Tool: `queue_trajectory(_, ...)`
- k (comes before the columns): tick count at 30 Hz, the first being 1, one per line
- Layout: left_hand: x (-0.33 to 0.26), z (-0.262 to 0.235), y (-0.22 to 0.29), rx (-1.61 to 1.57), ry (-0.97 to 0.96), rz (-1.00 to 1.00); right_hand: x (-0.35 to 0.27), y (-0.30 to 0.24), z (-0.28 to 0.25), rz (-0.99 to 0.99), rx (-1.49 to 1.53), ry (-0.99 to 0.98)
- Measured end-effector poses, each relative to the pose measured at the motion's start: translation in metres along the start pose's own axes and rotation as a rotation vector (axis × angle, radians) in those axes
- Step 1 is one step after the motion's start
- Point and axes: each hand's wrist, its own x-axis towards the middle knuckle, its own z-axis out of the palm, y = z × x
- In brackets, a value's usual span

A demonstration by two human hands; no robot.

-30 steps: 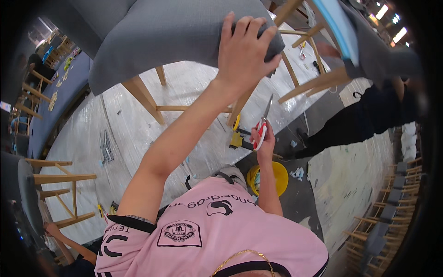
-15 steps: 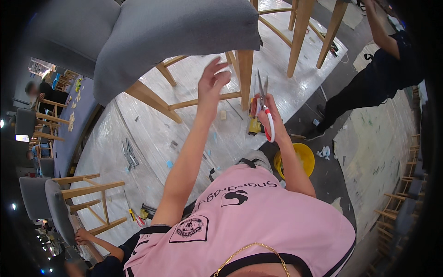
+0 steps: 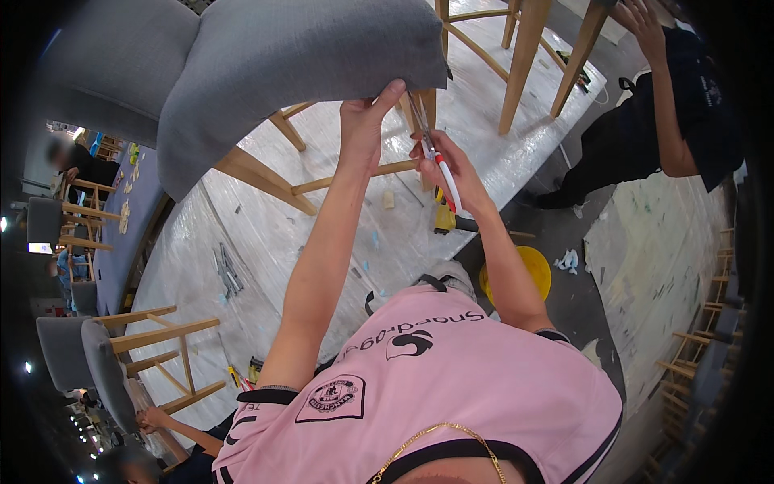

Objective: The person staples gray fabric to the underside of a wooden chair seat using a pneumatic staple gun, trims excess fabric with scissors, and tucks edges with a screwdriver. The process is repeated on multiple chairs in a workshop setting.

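Note:
A grey upholstered chair [image 3: 298, 52] with wooden legs stands in front of me on the plastic-covered table. My left hand [image 3: 367, 117] pinches the lower front edge of its seat, thumb on the fabric and fingers underneath. In my right hand [image 3: 447, 165] is a pair of scissors [image 3: 442, 171] with red and white handles. Their blades point up to the seat edge, right beside my left thumb. Whether the blades touch the fabric or a thread there, I cannot tell.
Below my right hand lies a yellow and black tool [image 3: 445, 218], with a yellow bucket [image 3: 536, 278] past the table edge. Metal strips [image 3: 228, 270] lie on the plastic sheet. A co-worker [image 3: 661, 121] stands at the right; another chair [image 3: 105, 363] is at the lower left.
My left hand has risen and taken hold of the seat edge. My right hand has moved left, bringing the scissors up to that edge. The co-worker at the right has shifted.

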Motion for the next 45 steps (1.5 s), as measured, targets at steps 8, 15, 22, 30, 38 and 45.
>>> queue_trajectory(8,0.002,0.0,-0.005,0.058,0.012,-0.026,0.027,-0.013,-0.007,0.001,-0.073,0.0)
queue_trajectory(15,0.001,0.001,0.001,0.117,0.029,-0.043,0.024,-0.003,0.002,-0.05,0.013,0.063)
queue_trajectory(22,-0.002,0.006,0.006,0.097,0.037,-0.023,0.028,0.007,0.004,-0.143,0.009,0.096)
queue_trajectory(30,-0.004,0.007,0.007,0.096,0.044,-0.051,0.028,0.009,0.005,-0.158,-0.006,0.117)
queue_trajectory(38,-0.003,0.001,0.006,0.131,0.024,-0.051,0.026,0.009,0.011,-0.188,0.007,0.15)
queue_trajectory(45,0.0,0.004,0.007,0.145,0.034,-0.041,0.029,0.013,0.011,-0.139,0.002,0.169)
